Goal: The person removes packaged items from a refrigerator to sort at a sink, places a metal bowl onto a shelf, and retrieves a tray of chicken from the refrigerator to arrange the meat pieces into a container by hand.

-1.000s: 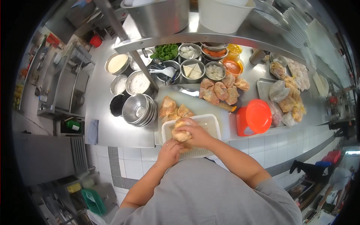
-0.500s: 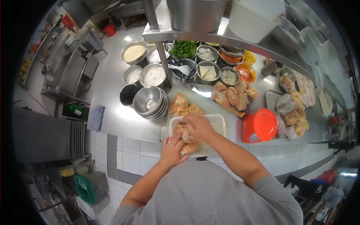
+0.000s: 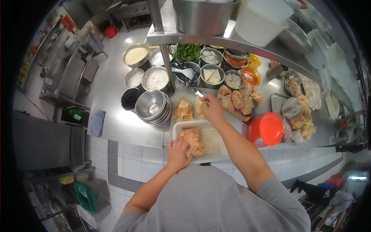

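Observation:
A white perforated basket [image 3: 212,144] stands at the counter's front edge with raw chicken [image 3: 191,138] on its left side. At the basket's front left rim is my left hand [image 3: 178,155], its bent fingers and thumb closed on the edge of this chicken. Beyond the basket, my right hand [image 3: 212,108] pinches a raw chicken piece [image 3: 199,106] lying on the white cutting board [image 3: 224,92]. More chicken [image 3: 183,109] lies on the board to the left of that piece. Several pieces [image 3: 239,98] are grouped at the board's right, by a knife with a yellow-ended handle [image 3: 243,117].
A red scale [image 3: 266,131] stands right of the basket, before a tray [image 3: 279,103] and bagged chicken [image 3: 297,120]. Stacked steel bowls [image 3: 152,106] are at left. Steel containers with lettuce [image 3: 186,52], flour [image 3: 155,79] and tofu-like triangles [image 3: 212,75] sit beneath a metal shelf [image 3: 201,40].
My right hand has moved from inside the basket to a chicken piece on the board behind it. My left hand stays by the chicken, slightly further toward the basket's left rim.

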`<state>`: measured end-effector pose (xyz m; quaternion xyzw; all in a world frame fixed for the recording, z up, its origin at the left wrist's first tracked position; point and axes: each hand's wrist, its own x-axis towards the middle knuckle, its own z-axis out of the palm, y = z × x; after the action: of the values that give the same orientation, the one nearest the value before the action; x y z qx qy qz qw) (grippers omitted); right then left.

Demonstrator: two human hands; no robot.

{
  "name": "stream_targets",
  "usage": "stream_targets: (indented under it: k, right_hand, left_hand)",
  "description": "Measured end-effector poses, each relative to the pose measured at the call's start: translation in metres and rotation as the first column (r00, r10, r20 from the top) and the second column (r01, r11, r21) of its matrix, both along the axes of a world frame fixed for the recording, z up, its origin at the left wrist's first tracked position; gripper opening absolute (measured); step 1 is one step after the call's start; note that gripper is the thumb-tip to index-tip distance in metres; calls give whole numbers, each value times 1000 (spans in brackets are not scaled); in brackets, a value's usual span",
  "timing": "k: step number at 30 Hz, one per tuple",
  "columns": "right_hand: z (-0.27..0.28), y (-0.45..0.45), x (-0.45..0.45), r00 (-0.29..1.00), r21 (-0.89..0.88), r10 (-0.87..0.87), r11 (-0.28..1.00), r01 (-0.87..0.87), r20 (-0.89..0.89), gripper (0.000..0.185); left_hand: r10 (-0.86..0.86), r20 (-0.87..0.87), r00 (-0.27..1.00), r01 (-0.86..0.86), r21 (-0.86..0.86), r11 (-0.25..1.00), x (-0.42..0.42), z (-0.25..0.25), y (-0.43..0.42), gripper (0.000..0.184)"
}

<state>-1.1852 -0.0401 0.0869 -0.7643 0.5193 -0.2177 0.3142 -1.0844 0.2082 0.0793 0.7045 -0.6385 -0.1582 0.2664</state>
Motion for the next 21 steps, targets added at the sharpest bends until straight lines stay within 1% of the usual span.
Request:
stream_targets:
  k: [1, 2, 4, 5, 6, 7, 9, 10, 12, 13, 14, 15, 16, 17, 18, 19, 20, 21]
  right_hand:
    - [14, 8, -6, 985, -116, 130, 986, -117, 113, 26]
    - [20, 19, -11, 941, -241, 267, 947, -215, 209, 25]
    - [17, 50, -12, 836, -310, 484, 862, -402, 260, 29]
    - [16, 63, -13, 807, -392, 577, 776, -494, 126, 30]
    - [16, 75, -15, 761, -454, 648, 673, -583, -17, 30]
    - [12, 88, -17, 762, -455, 647, 674, -582, -16, 30]
    - [1, 106, -20, 709, -428, 700, 615, -662, -90, 24]
    - [-5, 108, -19, 707, -426, 702, 615, -663, -87, 24]
    - [-9, 109, -19, 772, -416, 631, 683, -601, -79, 31]
    - [-7, 106, -17, 772, -412, 631, 684, -602, -79, 31]
    - [-7, 99, -14, 749, -221, 652, 718, -660, -116, 31]
    - [-3, 91, -8, 721, -25, 678, 726, -687, -145, 30]
    - [-4, 86, -1, 723, -25, 676, 728, -685, -146, 30]
    - [-4, 81, 10, 676, 144, 701, 711, -688, -227, 29]
    - [-7, 77, 14, 616, 310, 730, 683, -661, -296, 28]
    - [-8, 75, 12, 620, 308, 726, 688, -658, -297, 28]
    - [-10, 75, 11, 643, 275, 735, 677, -683, -214, 30]
    - [-10, 73, 10, 657, 236, 742, 667, -707, -131, 32]
  left_hand:
    - [-11, -13, 1000, 11, -24, 1000, 1, -3, 1, 35]
    - [-9, -17, 1000, 8, -22, 1000, 1, -6, 2, 35]
    - [-25, -33, 999, 21, -110, 994, 3, -10, 0, 30]
    - [-28, -33, 999, 24, -111, 994, 4, -12, 0, 30]
    - [-22, -32, 999, 16, -172, 985, 5, -14, 0, 29]
    - [-14, -30, 999, 7, -232, 973, 5, -17, 0, 29]
    - [-10, -46, 999, -1, -238, 971, 7, -21, 1, 28]
    - [-4, -63, 998, -11, -240, 971, 7, -23, 3, 26]
    - [-2, -56, 998, -11, -238, 971, 7, -26, 4, 26]
    - [-1, -51, 999, -12, -236, 972, 6, -27, 5, 25]
    - [-2, -56, 998, -12, -231, 973, 4, -28, 6, 25]
    - [-15, -39, 999, 5, -252, 968, 4, -28, 6, 25]
    - [-31, -17, 999, 25, -274, 961, 5, -25, 4, 25]
    - [-38, -14, 999, 33, -278, 960, 5, -22, 1, 25]
    - [-80, -13, 997, 73, -289, 955, 5, -12, -3, 25]
    - [-120, -13, 993, 111, -298, 948, 4, -7, -4, 26]
    - [-125, -13, 992, 115, -299, 947, 4, -5, -3, 26]
    - [-140, -4, 990, 134, -262, 956, 4, -5, -3, 26]
